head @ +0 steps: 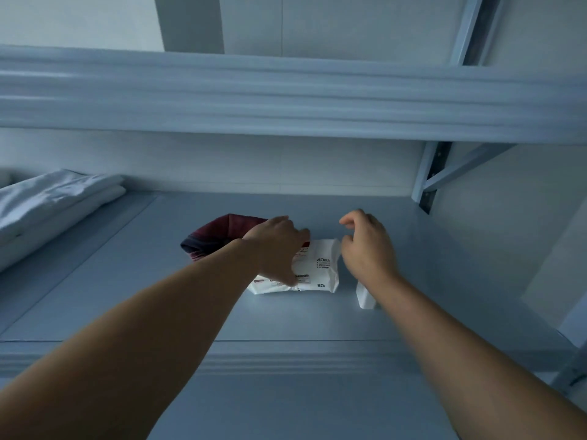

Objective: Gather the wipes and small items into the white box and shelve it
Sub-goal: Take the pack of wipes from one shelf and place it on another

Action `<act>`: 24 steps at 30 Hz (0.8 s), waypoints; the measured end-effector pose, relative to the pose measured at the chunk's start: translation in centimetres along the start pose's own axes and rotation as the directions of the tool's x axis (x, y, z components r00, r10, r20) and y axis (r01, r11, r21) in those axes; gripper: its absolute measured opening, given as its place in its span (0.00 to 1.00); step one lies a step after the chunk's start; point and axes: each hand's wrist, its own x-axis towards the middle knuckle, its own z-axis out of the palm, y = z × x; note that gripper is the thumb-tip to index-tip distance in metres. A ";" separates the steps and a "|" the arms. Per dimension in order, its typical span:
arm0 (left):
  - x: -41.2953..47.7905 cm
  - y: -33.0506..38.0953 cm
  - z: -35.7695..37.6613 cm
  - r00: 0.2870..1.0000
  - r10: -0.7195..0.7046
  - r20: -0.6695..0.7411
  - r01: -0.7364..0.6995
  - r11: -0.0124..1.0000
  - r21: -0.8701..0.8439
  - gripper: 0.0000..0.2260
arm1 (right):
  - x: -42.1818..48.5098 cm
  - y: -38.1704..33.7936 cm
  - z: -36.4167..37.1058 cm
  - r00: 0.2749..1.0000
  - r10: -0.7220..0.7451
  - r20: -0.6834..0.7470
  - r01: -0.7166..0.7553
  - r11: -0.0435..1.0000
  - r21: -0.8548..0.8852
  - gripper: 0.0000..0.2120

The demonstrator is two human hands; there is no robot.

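Two white wipe packs with red and black print lie stacked in the middle of a grey shelf board. My left hand rests on top of the packs, fingers spread over their left half, thumb along the near edge. My right hand hovers at the packs' right end with fingers curled and apart, holding nothing. A small white bottle-like item stands partly hidden under my right wrist. No white box is in view.
A dark red and navy folded cloth lies behind my left hand. Folded white linen sits at the far left. Another shelf board runs overhead. A metal upright and bracket stand at the right.
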 end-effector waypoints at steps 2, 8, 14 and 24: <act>-0.4 -0.2 -0.8 0.997 -0.066 -0.037 0.061 0.992 -0.109 0.32 | 0.3 -0.2 0.0 0.999 0.045 -0.004 -0.045 0.997 0.070 0.17; -1.8 -1.1 -2.8 0.971 -0.234 -0.042 0.184 0.852 -0.490 0.30 | 1.0 -1.3 0.0 0.951 0.309 -0.022 -0.281 0.889 0.360 0.13; -2.9 -1.4 -5.0 0.930 -0.356 -0.087 0.198 0.688 -0.698 0.32 | -0.4 -3.4 1.4 0.773 0.554 0.309 -0.522 0.279 0.806 0.09; -4.0 -0.9 -7.1 0.944 -0.319 -0.080 0.241 0.837 -0.491 0.36 | -3.5 -5.7 0.5 0.708 0.479 0.519 -0.418 -0.308 0.855 0.11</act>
